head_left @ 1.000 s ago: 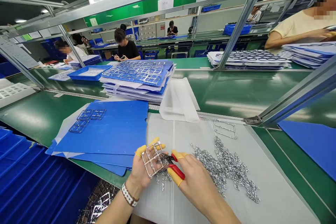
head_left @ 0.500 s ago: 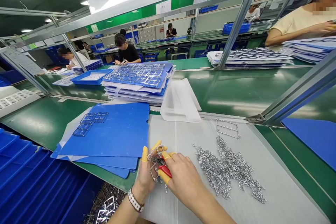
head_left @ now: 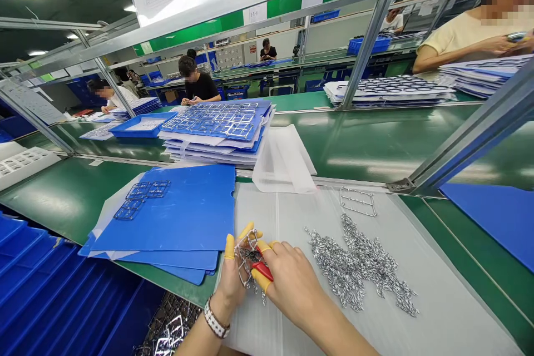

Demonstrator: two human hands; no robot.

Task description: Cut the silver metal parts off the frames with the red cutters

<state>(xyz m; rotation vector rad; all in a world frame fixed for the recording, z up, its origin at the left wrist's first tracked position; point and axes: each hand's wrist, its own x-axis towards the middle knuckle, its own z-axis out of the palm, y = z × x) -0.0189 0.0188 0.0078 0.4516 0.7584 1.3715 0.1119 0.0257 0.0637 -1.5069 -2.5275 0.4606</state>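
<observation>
My left hand [head_left: 232, 274], with yellow covers on its fingertips, holds a small silver metal frame [head_left: 242, 272] upright. Red-handled pliers or cutters [head_left: 262, 271] are gripped in my right hand [head_left: 292, 283], whose thumb and index finger also wear yellow covers. The tool's dark jaws lie against the frame, but what exactly they pinch is too small to make out. Short bits of chain dangle below the frame. To the right, silver chain pieces [head_left: 354, 267] lie heaped on the translucent sheet [head_left: 287, 322]. A similar loose frame [head_left: 357, 202] lies behind that heap.
Blue sheets [head_left: 187, 222] bearing several small frames [head_left: 136, 200] lie at the left. Behind them stands a stack of frame-covered sheets [head_left: 217, 150]. Blue bins [head_left: 62, 300] and loose metal frames [head_left: 167, 322] sit lower left. A metal post [head_left: 467, 133] slants at the right; co-workers sit beyond.
The view has shifted slightly. Both hands keep nearly the same pose, with the frame tilted a little differently at the tool's jaws.
</observation>
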